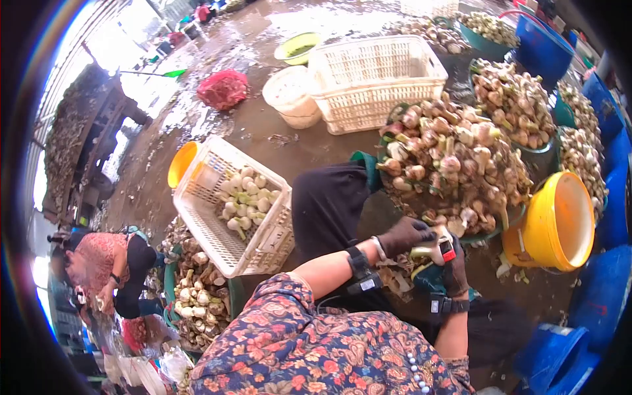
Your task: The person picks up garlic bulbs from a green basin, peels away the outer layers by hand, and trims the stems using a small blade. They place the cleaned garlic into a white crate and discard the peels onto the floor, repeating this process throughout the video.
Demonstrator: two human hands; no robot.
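My left hand (403,238), in a dark glove, is closed with its fingertips at a garlic bulb (436,242) with a pale green stem. My right hand (455,273), also gloved, is closed round a small red cutting tool (447,249) right beside that bulb. The tool's blade is hard to make out. Just beyond both hands lies a large heap of untrimmed garlic (454,164) in a green tub. Loose peelings (397,280) lie beneath my hands.
A white crate (227,260) with trimmed bulbs stands to the left, a yellow bucket (550,224) to the right. Farther off are another white crate (378,112), a white bucket (293,99) and blue barrels (602,283). Another person (105,270) works at far left.
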